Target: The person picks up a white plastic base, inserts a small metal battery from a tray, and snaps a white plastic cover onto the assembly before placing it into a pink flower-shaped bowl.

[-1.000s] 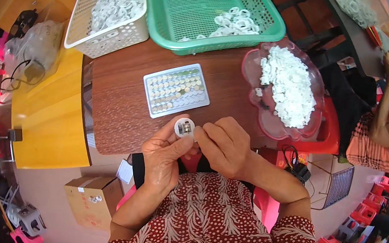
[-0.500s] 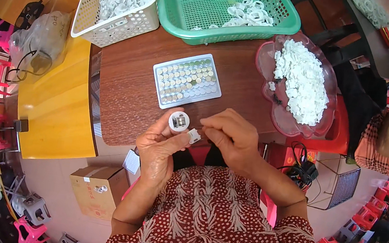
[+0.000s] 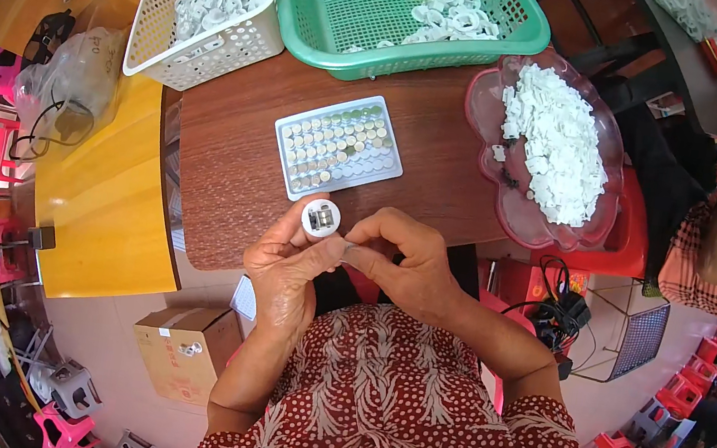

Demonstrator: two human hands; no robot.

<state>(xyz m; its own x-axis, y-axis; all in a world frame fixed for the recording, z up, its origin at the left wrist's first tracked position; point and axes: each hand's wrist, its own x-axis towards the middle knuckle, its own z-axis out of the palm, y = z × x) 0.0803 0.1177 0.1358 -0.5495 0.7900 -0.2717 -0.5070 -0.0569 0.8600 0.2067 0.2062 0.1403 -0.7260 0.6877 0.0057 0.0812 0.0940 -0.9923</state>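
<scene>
Head view: a round white cap (image 3: 320,217) is held upright in the closed left hand (image 3: 283,268), raised slightly since a second ago. It is touched at 3 o'clock by the pinched right hand (image 3: 399,262). A button-cell tray (image 3: 338,145) lies on the surface (image 3: 231,151) at 12 o'clock.

just past the fingers (image 3: 305,249): small round part (image 3: 320,217), pinched between left hand (image 3: 283,273) and right hand (image 3: 399,262). straight ahead of the fingertips on the table (image 3: 231,151), flat tray of button cells (image 3: 338,145). further out beyond that, big mesh basket (image 3: 389,8) with a few rings in its far right corner. ahead and left of the fingers, smaller basket (image 3: 210,6) full of rings. off to the right of the fingers, scalloped dish (image 3: 552,150) heaped with small pieces. far left, lower bench (image 3: 98,187) with a bag (image 3: 71,87) on it.
</scene>
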